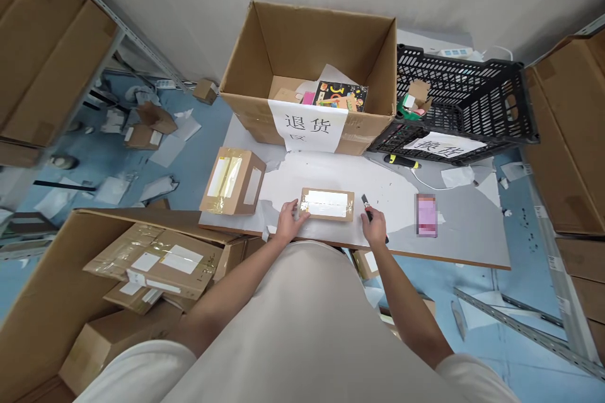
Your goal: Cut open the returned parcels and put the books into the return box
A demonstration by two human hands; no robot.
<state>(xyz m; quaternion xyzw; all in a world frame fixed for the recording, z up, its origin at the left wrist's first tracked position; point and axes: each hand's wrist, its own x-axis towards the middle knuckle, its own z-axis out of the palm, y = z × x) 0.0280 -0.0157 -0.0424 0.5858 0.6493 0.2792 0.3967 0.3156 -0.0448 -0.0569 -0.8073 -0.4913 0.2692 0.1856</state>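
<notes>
A small taped cardboard box (327, 204) with a white label lies flat at the table's near edge. My left hand (287, 223) is at its left end, thumb and fingers bent around the corner. In my right hand (375, 227), to the right of the box and apart from it, is a box cutter (367, 203) with a dark body and a bit of red. Its front end points away from me, and my fingers are wrapped round the handle. A larger taped carton (243, 192) stands on the table left of my left hand.
Behind stands a big open cardboard box (248, 114) holding a colourful package (340, 96), beside a black plastic crate (496, 110). A black-and-yellow tool (401, 161) and a blurred pink item (426, 215) lie right. A large carton (89, 227) of parcels is at lower left.
</notes>
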